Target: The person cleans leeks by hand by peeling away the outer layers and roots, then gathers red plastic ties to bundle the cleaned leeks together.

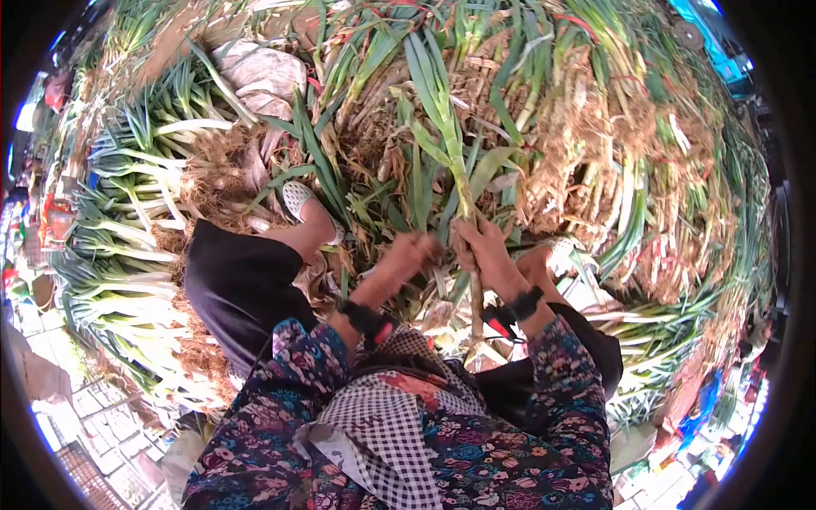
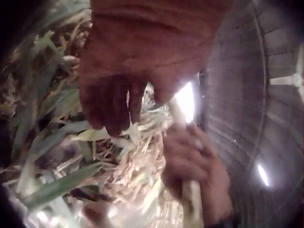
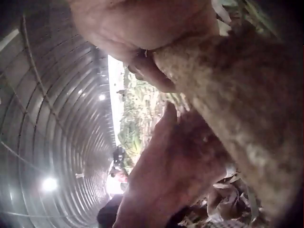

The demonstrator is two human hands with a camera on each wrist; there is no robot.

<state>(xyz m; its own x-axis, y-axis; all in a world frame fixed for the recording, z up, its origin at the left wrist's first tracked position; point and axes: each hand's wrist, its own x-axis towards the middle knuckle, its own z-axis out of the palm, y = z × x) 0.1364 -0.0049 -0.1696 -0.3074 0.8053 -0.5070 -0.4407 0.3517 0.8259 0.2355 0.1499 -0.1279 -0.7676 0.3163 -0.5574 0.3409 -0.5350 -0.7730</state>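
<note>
My right hand (image 1: 489, 251) grips a long leek (image 1: 459, 174) by its lower stalk. Its green leaves point away from me, and the thin root end hangs down toward my lap. My left hand (image 1: 404, 255), blurred, is just left of the stalk and holds nothing. In the left wrist view, the fingers of that left hand (image 2: 142, 57) hang loosely downward, the thumb near the stalk. The right wrist view shows the brown, dirt-speckled stalk (image 3: 247, 95) large and close, with the left hand (image 3: 175, 161) beside it.
Trimmed leeks with white stalks (image 1: 127, 289) lie in rows on the left. Untrimmed leeks with dry, earthy husks (image 1: 586, 153) are heaped ahead and to the right. A pale sack (image 1: 263, 72) lies at upper left. Loose leaves surround my shoe (image 1: 297, 200).
</note>
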